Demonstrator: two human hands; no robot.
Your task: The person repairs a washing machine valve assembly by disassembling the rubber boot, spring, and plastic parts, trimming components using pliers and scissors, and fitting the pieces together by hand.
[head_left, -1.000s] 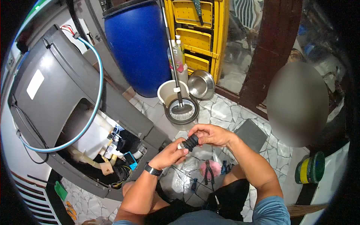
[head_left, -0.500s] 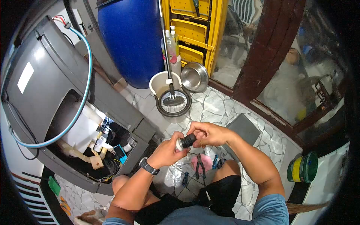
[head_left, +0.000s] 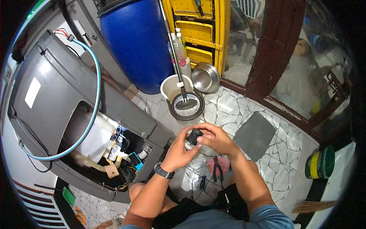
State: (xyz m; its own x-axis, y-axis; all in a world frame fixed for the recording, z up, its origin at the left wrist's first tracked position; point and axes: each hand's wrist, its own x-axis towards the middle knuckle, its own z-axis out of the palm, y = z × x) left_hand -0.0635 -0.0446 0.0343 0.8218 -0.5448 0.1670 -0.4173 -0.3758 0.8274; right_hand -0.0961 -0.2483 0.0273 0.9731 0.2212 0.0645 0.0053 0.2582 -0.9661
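Between my hands is a small part with a black ribbed rubber body (head_left: 195,136) and a whitish plastic end. It stands nearly upright. My left hand (head_left: 180,150) is closed around its lower, whitish end, with the thumb across the front. The fingers of my right hand (head_left: 217,140) are closed on the black ribbed side. Below the hands, black-handled pliers (head_left: 217,168) lie on a pink cloth (head_left: 225,164). A small dark blue tool (head_left: 203,182) lies on the floor beside them.
At left lies a grey washing machine (head_left: 49,82) with its inside exposed and a blue hose (head_left: 98,82) looped over it. Ahead are a blue drum (head_left: 137,45), a mop bucket (head_left: 167,86), a metal bowl (head_left: 206,78) and a yellow stepladder (head_left: 218,42). A grey panel (head_left: 255,135) lies right.
The black ribbed part has turned from pointing right to nearly upright. My right hand has come in closer around it. The whole view has shifted slightly.
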